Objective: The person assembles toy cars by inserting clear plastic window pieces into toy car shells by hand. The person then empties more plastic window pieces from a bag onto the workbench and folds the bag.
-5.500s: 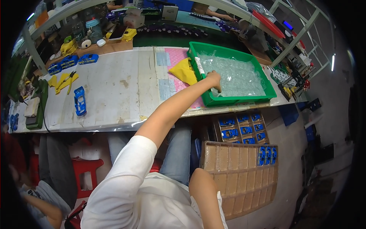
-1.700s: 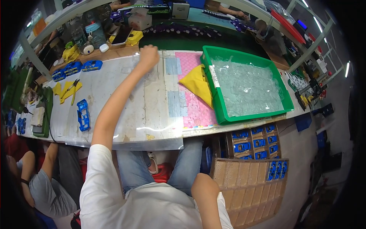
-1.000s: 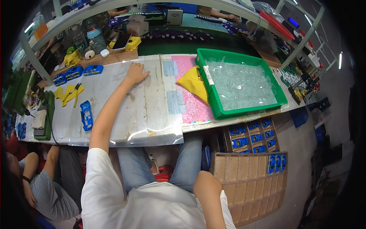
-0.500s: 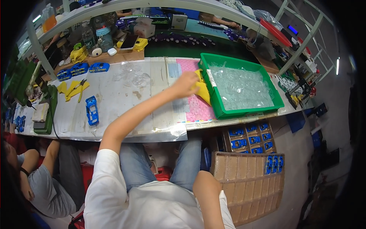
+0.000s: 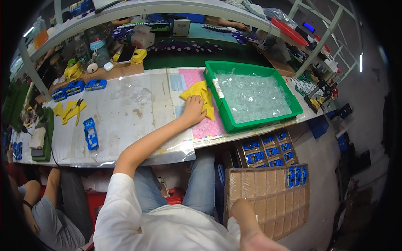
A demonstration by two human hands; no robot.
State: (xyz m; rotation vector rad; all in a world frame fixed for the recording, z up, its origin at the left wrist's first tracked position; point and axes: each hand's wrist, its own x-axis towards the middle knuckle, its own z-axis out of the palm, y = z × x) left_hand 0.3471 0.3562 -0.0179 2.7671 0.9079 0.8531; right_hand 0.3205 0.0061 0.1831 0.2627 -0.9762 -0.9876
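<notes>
My left hand (image 5: 194,109) rests on a crumpled yellow cloth (image 5: 200,90), its fingers bent over the folds. Beneath the cloth is a pink sheet (image 5: 209,129) on the white worktable (image 5: 121,121). Just right of the cloth stands a green tray (image 5: 255,122) of clear plastic parts (image 5: 251,96). My right arm bends downward; part of the right hand (image 5: 266,243) shows at the lower edge, its fingers cut off by the frame. A blue toy car body (image 5: 90,134) lies on the table to the left.
Pliers (image 5: 78,112) lie on another yellow cloth (image 5: 63,112). Several blue car bodies (image 5: 75,87) sit at the back left. Loose clear pieces (image 5: 132,92) are mid-table. Below at right, a compartment box (image 5: 251,190) holds blue cars. A person (image 5: 58,217) sits at left.
My left hand has moved the yellow cloth left, away from the green tray's side, and the cloth has spread out. My right forearm has swung outward to the right. The view has shifted slightly.
</notes>
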